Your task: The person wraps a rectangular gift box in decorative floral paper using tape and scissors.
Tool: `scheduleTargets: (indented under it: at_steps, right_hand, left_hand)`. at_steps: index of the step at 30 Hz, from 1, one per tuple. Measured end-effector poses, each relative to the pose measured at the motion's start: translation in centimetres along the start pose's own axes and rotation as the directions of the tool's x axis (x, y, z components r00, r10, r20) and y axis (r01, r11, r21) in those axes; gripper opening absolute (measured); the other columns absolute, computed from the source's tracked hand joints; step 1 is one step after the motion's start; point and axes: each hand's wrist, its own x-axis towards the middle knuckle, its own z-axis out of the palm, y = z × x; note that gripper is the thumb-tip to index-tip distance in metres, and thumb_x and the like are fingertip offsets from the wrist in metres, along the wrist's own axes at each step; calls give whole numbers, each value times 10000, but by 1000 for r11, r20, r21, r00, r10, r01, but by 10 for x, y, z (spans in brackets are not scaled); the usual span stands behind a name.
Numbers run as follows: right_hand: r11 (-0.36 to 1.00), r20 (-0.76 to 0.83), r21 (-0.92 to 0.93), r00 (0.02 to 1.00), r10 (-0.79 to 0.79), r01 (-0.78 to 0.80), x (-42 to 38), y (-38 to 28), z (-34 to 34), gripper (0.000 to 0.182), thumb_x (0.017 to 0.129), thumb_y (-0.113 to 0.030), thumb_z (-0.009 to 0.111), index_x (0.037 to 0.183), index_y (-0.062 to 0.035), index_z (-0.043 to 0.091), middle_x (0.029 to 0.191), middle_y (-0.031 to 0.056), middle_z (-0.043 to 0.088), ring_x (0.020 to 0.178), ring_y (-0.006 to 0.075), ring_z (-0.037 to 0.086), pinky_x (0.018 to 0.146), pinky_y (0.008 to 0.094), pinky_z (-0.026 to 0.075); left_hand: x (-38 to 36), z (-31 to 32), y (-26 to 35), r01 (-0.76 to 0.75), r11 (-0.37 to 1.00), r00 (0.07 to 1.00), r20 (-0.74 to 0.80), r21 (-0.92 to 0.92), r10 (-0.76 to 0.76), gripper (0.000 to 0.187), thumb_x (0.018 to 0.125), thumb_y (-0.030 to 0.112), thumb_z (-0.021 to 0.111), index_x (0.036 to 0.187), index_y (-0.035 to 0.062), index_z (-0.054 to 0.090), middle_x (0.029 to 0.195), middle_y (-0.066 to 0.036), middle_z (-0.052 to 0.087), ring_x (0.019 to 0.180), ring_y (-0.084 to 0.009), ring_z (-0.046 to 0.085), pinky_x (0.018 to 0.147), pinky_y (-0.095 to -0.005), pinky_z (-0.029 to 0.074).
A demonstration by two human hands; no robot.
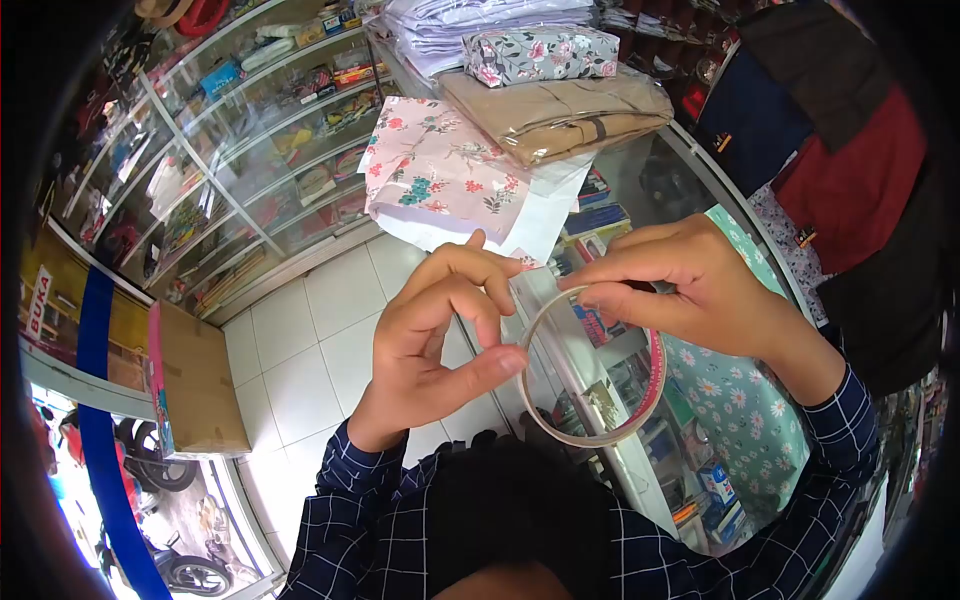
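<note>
A thin roll of clear tape (590,440), a wide ring with pink print on its inner wall, hangs upright over the glass counter. My right hand (690,280) is closed on its upper edge, pinching it between thumb and fingers. My left hand (435,335) is raised at the roll's left side, its fingers curved and apart. The left thumb tip overlaps the ring's edge in this view. Behind the hands, a sheet of floral wrapping paper (440,165) lies on the counter over white paper (560,195).
A floral-wrapped box (540,55) and a bagged brown garment (570,115) lie at the back. Daisy-patterned green paper (740,420) covers the counter's right part. Glass shelves (270,130) stand left, with a cardboard box (200,380) on the tiled floor. Dark clothes hang right.
</note>
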Motion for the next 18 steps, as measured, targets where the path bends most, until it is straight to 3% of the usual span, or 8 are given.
scheduleTargets:
  at_steps: [4, 7, 11, 14, 18]
  right_hand:
    - [1000, -12, 15, 1000, 5, -5, 0, -2, 0, 157, 860, -125, 674, 969, -20, 716, 744, 96, 661, 608, 151, 600, 547, 274, 445]
    - [1000, -36, 12, 999, 7, -7, 0, -2, 1, 147, 858, -121, 678, 957, -19, 719, 740, 89, 661, 605, 131, 582, 546, 265, 435]
    - [998, -48, 54, 998, 33, -31, -1, 0, 2, 204, 863, -100, 661, 1055, -42, 697, 694, 59, 635, 593, 82, 531, 540, 247, 414]
    - [973, -69, 181, 985, 159, -145, -1, -4, 3, 279, 864, -53, 618, 1142, -64, 648, 640, 29, 592, 587, 54, 491, 531, 243, 394]
    - [990, -50, 17, 989, 141, -140, 1, -10, -3, 210, 841, 7, 550, 1027, -20, 644, 682, 50, 598, 602, 117, 551, 607, 266, 435]
  left_hand:
    - [-7, -3, -11, -82, 993, 977, -188, 80, 96, 257, 697, -41, 783, 767, 87, 573, 897, -76, 628, 1003, -237, 602, 1085, -546, 310]
    - [-9, -4, -14, -150, 962, 965, -179, 226, 193, 321, 698, -57, 787, 795, 96, 522, 838, -88, 667, 958, -222, 618, 1051, -532, 362]
    - [-9, 1, -17, -172, 964, 913, -336, 201, 232, 481, 734, -64, 766, 941, 111, 369, 838, -115, 683, 955, -220, 621, 1048, -511, 368]
    - [-7, 1, -18, -168, 946, 839, -464, 276, 284, 551, 769, -68, 733, 1004, 120, 271, 842, -122, 677, 967, -218, 618, 1054, -505, 363]
    - [-13, -26, -14, -89, 919, 716, -617, 383, 326, 516, 822, -54, 686, 1054, 108, 255, 865, -110, 663, 971, -220, 613, 1085, -524, 329]
